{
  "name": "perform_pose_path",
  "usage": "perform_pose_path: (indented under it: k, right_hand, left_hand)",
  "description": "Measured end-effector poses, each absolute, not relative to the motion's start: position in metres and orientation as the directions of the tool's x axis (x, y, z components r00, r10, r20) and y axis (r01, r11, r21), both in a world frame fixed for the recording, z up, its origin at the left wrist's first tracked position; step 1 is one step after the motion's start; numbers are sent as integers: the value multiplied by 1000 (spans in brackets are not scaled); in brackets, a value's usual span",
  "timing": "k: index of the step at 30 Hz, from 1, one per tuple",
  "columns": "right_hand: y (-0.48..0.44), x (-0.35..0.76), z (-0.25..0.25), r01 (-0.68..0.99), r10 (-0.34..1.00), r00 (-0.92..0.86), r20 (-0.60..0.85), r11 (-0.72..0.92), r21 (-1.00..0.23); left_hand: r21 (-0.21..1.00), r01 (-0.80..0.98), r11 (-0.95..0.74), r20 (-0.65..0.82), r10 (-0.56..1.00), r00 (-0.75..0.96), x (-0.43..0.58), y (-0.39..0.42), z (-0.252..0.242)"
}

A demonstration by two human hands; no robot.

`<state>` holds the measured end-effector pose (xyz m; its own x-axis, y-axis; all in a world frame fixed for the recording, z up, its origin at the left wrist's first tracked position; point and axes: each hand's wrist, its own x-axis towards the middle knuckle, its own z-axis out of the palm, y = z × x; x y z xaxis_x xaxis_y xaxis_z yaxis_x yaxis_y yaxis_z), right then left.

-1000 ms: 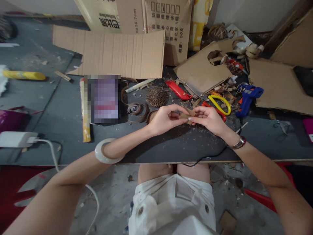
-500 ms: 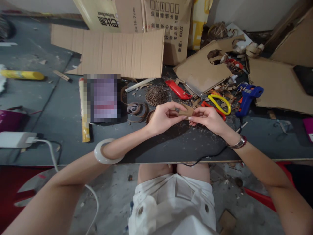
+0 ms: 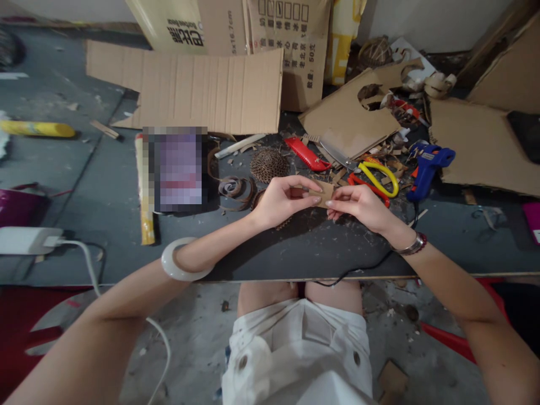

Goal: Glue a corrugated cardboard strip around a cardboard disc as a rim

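Between my two hands is a small piece of brown cardboard, held above the table near its front. My left hand pinches its left side between thumb and fingers. On the right side, the thumb and fingertips of my right hand grip its edge. Just behind my left hand sits a coiled corrugated cardboard dome. Scissors with yellow and red handles lie behind my right hand, beside a red utility knife. Part of another coiled piece is hidden under my left hand.
A blue glue gun stands right of the scissors, its cord trailing to the table's front edge. Rolled cardboard strips lie left of my hands, near a blurred-out phone-like device. Large cardboard sheets and scraps fill the back.
The small cardboard piece has been turned so that more of its flat face shows. Both hands stay in nearly the same place, with fingers slightly shifted.
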<state>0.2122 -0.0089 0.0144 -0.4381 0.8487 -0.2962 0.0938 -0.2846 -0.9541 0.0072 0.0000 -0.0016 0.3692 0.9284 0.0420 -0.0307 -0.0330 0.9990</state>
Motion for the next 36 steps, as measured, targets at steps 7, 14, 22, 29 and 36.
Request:
perform_pose_path:
  k: [7,14,22,29,36]
  right_hand:
    - [-8,213,15,103,844,-436,-312,-297,-949]
    - [-8,214,15,106,838,-453,-303,-287,-952]
    - [-9,214,18,146,821,-463,-334,-302,-942]
    - [-8,215,17,145,820,-462,-337,-305,-941]
    - [-9,215,17,132,820,-455,-348,-325,-937]
  left_hand:
    - [994,-101,41,1,924,381,8,1,0]
    - [993,-105,48,-2,920,392,8,0,2]
    - [997,-75,18,14,918,395,8,0,1]
    - [997,-77,29,4,916,400,8,0,1]
    - [997,-72,18,12,919,394,8,0,1]
